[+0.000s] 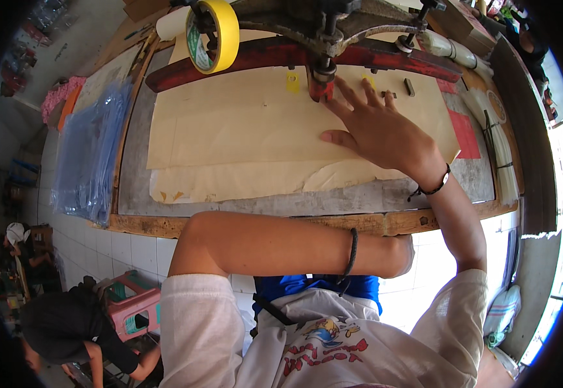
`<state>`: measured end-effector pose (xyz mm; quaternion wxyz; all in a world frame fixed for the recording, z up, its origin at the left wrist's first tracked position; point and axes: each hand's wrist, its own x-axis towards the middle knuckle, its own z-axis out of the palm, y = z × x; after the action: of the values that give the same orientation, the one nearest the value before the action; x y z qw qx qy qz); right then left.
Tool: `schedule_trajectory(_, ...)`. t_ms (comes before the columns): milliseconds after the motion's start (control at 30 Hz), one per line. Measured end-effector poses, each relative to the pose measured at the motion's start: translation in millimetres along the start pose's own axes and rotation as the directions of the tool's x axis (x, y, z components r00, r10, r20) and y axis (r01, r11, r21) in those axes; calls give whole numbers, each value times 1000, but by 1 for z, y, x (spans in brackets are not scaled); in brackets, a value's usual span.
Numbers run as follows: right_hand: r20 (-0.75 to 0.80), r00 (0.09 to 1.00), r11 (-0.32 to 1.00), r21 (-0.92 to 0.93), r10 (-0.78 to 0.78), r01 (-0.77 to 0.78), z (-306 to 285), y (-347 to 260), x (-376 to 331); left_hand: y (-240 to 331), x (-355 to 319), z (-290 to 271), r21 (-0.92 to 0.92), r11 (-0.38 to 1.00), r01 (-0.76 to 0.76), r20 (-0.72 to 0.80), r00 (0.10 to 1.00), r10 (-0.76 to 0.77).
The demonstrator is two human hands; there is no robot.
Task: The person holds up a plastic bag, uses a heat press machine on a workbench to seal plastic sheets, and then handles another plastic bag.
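Clock: centred on the cream sheet, twelve pointing away from the person
Cream sheet (230,123): flat on the grey tabletop (139,204), with a ragged-edged paper layer (243,181) showing at six o'clock
Right hand (382,132): over the sheet at three o'clock, palm down, fingers spread toward eleven, thumb apart toward nine; the forefinger tip is just beside a red block (320,87)
Left hand (399,255): at five o'clock, near the table's wooden edge (159,225), forearm crossing in front of the body; I cannot tell how its fingers stand
Red bar (262,61): across twelve o'clock, beneath a dark metal frame (385,19)
Tape roll (230,39): yellow, eleven o'clock, in front of the bar
Small dark piece (409,87): two o'clock, near the right fingertips
Yellow tab (292,81): twelve o'clock, on the sheet
Red sheet (466,136): three o'clock, beside the cream one
White strip bundle (501,149): three o'clock, farther out
Clear plastic sheets (91,155): nine o'clock, stacked
Co-worker (62,323): eight o'clock, dark top, bent beside a pink stool (123,317)
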<state>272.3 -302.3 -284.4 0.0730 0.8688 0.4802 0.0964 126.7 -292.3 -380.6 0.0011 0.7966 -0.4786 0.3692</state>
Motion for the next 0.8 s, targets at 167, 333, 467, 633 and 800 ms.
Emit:
schedule_trajectory(167, 0, 1000, 1000, 9, 8, -8, 0, 0, -1, -3, 1, -1, 20, 1000, -15, 1, 1000, 15)
schedule_trajectory(333, 1, 1000, 1000, 14, 8, -8, -1, 0, -2, 7, -1, 7, 0, 1000, -7, 8, 1000, 7)
schedule_trajectory(467, -10, 1000, 1000, 23, -5, 5, 2, 1, 0, 9, -2, 4, -11, 999, 35, 30, 999, -34)
schedule_trajectory(633, 29, 1000, 998, 58, 9, -11, -2, 1, -1, 0, 1, 2, 39, 999, -22, 5, 1000, 22)
schedule_trajectory(800, 94, 995, 992, 118, 28, -39, 0, 2, 0, -7, 5, -2, 6, 984, -176, 95, 980, 175)
